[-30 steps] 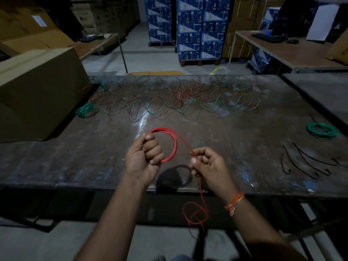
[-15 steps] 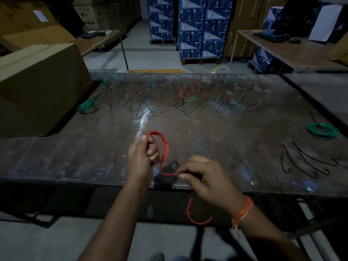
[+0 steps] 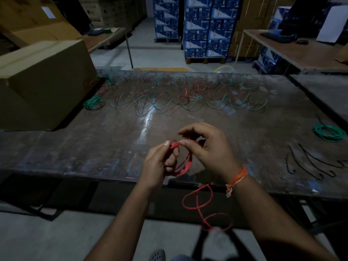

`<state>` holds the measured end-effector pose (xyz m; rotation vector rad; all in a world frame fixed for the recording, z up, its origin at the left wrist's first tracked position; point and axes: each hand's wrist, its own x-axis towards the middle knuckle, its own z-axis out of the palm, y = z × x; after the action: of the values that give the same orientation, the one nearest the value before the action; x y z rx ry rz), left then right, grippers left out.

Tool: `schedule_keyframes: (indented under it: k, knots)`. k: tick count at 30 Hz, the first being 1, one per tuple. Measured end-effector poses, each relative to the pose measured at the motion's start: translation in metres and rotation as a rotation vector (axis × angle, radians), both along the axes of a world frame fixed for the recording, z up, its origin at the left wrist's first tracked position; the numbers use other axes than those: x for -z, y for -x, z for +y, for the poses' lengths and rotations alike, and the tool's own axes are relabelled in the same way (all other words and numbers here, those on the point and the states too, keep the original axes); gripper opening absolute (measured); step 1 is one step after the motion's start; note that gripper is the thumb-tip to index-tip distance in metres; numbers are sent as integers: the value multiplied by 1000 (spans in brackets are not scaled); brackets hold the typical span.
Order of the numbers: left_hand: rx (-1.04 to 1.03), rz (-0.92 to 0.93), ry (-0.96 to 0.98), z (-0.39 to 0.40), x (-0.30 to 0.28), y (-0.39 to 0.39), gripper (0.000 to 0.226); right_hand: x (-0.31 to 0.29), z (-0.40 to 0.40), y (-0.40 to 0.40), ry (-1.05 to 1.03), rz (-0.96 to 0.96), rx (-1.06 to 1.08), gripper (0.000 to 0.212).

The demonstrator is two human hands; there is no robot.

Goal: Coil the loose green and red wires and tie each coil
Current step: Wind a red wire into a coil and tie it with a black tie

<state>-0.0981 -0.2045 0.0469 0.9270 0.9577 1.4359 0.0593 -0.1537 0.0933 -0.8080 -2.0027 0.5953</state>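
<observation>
**Red coil held between both hands at the desk's near edge**

While the person stands at the near edge of the desk, both hands meet over it on a red coil. The left hand has its grip clenched around the coil's left side, thumb on top of the strands and fingers curled through the loop. The right hand pinches the top of the same coil between thumb and forefinger, just beside the left thumb, its other fingers arched above. An orange wristband sits on the right wrist.

From the coil a loose red tail drops below the desk's near edge and hangs in a couple of open loops in front of the person's legs, above the floor.

Beyond the red coil, toward the far side of the desk, loose green and red wires lie in long wavy tangled lines. At the left end of that tangle rests a small green coil, close to a large cardboard box standing on the desk's left part. Well to the right of the red coil lies another green coil, and nearer the edge from it a few thin black ties are spread flat on the desk.
</observation>
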Motion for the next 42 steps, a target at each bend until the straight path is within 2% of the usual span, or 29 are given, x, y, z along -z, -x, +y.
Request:
schedule_keyframes:
  k: [2, 4, 6, 8, 13, 17, 20, 22, 25, 28, 30, 32, 35, 39, 42]
  knots:
    - [70, -124, 12, -2, 0, 2, 34, 8, 3, 0, 88, 29, 32, 21]
    - [123, -199, 13, -3, -1, 6, 32, 18, 7, -2, 211, -32, 34, 25]
    - [127, -226, 6, -4, 0, 9, 30, 28, 8, -4, 387, -77, -57, 30]
    - [105, -189, 13, -4, 0, 11, 30, 36, 5, -5, 514, -29, -136, 31]
    - [71, 2, 76, -7, 0, 10, 36, 48, 4, -7, 485, 73, -142, 21]
    - [-119, 23, 108, -7, 5, 11, 39, 63, -2, -16, 541, 92, -83, 8]
    - [-201, 19, 126, -13, 13, 9, 39, 79, -9, -29, 523, -151, -55, 11]
    - [-248, -117, 151, -18, 21, 6, 38, 91, -17, -37, 547, -330, -91, 14]
    - [-314, -338, 161, -26, 32, 8, 38, 106, -30, -49, 593, -451, -101, 11]
    - [-394, -367, 166, -36, 39, 11, 39, 118, -39, -59, 579, -488, -61, 9]
    - [-434, -310, 181, -40, 42, 7, 39, 119, -45, -61, 620, -399, -35, 11]
    - [-478, -161, 212, -41, 45, 2, 39, 114, -48, -58, 839, -154, -37, 13]
    - [-512, 167, 228, -41, 41, -12, 41, 100, -44, -53, 1154, 260, -41, 16]
    - [-340, 274, 257, -41, 22, -41, 43, 81, -26, -54, 1259, 598, -71, 17]
    - [-171, 348, 234, -36, 22, -47, 43, 70, -18, -51, 1327, 721, -163, 19]
